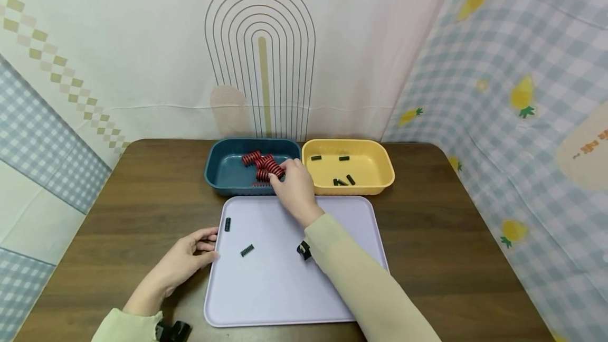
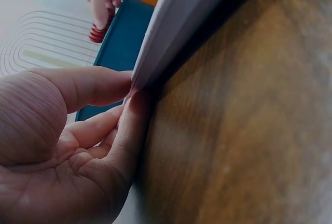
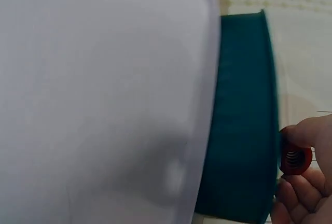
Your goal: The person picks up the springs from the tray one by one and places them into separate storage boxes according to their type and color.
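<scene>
My right hand [image 1: 296, 190] pinches a red coil spring [image 1: 275, 168] over the blue bin [image 1: 223, 189], above several other red springs [image 1: 251, 158]. In the right wrist view, thumb and fingers hold the red spring by the bin's rim, its round open end facing the camera. At the left edge of the pale lilac tray [image 1: 285, 300], my left hand [image 1: 178, 264] pinches the rim between thumb and fingers, as the left wrist view shows. Two small dark springs lie on the tray: one black [image 1: 227, 224] near the left edge, one dark green [image 1: 247, 250] nearer the middle.
A yellow bin [image 1: 387, 176] stands right of the blue one, with several small dark springs [image 1: 350, 179] inside. Both bins are behind the tray on a brown wooden table [image 1: 442, 257]. Patterned cloth hangs at the back and sides.
</scene>
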`<action>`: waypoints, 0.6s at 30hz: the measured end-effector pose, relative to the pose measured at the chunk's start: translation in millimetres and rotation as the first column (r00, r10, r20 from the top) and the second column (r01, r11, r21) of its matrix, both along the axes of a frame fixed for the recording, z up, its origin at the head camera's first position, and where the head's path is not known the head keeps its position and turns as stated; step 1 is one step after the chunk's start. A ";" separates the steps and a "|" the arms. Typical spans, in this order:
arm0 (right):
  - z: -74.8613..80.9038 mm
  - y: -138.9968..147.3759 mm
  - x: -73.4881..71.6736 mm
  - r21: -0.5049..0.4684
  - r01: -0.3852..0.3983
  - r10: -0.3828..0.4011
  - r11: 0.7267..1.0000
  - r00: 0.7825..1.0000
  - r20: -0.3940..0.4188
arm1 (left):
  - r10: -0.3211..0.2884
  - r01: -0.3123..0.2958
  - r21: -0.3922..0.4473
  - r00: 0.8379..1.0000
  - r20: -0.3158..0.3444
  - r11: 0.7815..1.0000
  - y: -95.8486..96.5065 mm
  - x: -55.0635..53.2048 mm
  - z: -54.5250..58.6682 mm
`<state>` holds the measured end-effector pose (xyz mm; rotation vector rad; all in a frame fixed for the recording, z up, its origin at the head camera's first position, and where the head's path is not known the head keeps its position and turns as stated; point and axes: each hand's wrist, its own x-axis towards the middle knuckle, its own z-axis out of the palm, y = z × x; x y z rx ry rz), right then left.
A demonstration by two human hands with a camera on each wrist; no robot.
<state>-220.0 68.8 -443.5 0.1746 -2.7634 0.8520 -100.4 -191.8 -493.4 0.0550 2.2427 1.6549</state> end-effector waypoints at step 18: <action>-9.8 -5.0 -20.6 0.271 0.055 -0.058 0.961 0.998 0.004 | -0.002 0.002 -0.006 1.000 0.020 1.000 -0.5 -1.2 0.3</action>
